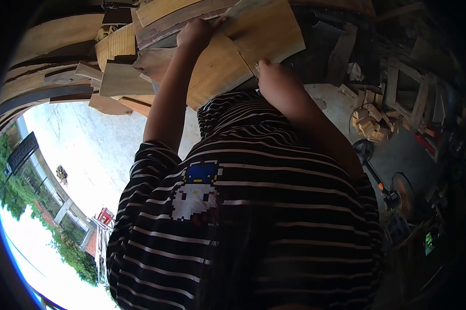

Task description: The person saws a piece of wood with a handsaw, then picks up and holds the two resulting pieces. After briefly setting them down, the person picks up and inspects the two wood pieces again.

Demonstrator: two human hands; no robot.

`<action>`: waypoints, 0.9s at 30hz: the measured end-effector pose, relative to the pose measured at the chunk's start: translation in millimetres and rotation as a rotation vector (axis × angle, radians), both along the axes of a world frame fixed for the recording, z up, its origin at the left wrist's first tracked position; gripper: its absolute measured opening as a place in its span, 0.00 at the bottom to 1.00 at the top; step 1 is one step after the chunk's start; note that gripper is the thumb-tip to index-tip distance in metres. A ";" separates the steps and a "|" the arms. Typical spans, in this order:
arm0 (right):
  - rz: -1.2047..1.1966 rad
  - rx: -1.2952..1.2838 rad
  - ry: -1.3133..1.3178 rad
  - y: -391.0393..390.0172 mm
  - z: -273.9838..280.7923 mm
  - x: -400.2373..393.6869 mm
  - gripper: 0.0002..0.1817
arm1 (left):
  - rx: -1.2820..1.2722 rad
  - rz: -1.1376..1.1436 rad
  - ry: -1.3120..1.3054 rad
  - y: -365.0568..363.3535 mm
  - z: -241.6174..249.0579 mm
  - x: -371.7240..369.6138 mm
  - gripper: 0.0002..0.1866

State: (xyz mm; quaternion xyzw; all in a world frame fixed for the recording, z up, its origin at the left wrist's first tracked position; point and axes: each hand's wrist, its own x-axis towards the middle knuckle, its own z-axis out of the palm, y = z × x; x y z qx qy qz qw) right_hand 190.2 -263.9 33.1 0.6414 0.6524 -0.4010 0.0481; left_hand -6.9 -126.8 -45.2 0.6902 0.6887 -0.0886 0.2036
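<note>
Two pale wooden boards, a left board [220,67] and a right board [269,31], lie edge to edge with a narrow dark gap between them. My left hand [195,35] rests at the upper part of the left board, at least one finger stretched toward the seam. My right hand [275,77] is closed at the lower end of the seam, beside the near edge of the right board. A small thing seems to be at its fingertips, too small to make out.
More planks [124,80] are spread at the left and top. Cut wood blocks [369,121] lie piled on the floor at the right, near wooden frames [408,88] and a tool with a round head [363,150]. Pale floor [67,134] shows at the left.
</note>
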 end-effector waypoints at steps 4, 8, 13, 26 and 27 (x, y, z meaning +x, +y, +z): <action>0.037 0.088 0.000 20.3 -18.0 -21.9 0.10 | 0.006 0.061 0.031 -9.4 14.9 3.6 0.41; 0.103 0.039 -0.029 15.1 18.1 -10.1 0.11 | -0.069 0.031 -0.005 -13.4 30.9 11.8 0.41; 0.106 0.003 -0.045 20.9 15.2 -2.5 0.13 | -0.100 0.000 -0.022 -7.6 23.8 13.5 0.41; 0.073 -0.051 -0.072 5.3 19.9 -4.5 0.12 | -0.055 0.063 -0.045 0.9 4.7 4.9 0.41; 0.004 -0.021 -0.068 16.8 -1.4 -12.2 0.11 | -0.056 0.058 -0.043 -1.3 8.7 8.8 0.41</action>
